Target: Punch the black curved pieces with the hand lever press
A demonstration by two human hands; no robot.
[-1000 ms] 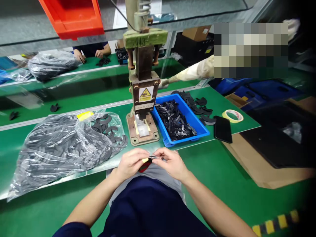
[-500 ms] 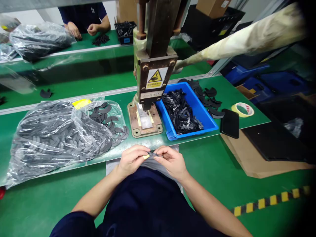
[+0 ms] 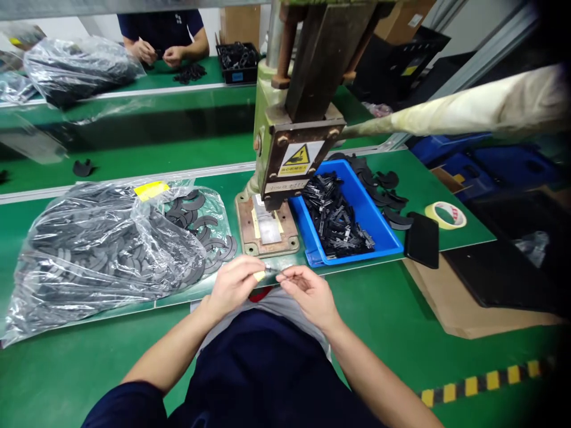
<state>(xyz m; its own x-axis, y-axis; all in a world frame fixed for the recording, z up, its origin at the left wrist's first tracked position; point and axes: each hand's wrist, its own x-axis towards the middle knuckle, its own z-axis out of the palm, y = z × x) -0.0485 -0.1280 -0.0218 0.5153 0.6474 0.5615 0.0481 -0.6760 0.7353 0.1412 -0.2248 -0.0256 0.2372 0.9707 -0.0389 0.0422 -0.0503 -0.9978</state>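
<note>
Just short of the press base plate (image 3: 267,229), at the surface (image 3: 225,181) edge, I saw both hands had lifted off the lap since a second before. The left hand (image 3: 234,286) pinched the small dark strip (image 3: 273,271) between thumb and forefinger. The right hand (image 3: 307,292) curled loosely at its far end, and I couldn't tell if it gripped.

The press (image 3: 289,148) stands between the bag (image 3: 102,249) at left and the tray (image 3: 383,229) at right, behind the hands (image 3: 272,285)

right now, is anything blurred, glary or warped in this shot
Head view: left hand and right hand, at the part, sharp; white glare on the bag; the lever at right is smeared; the press leans from wide-angle warp; right edge fades to black.
</note>
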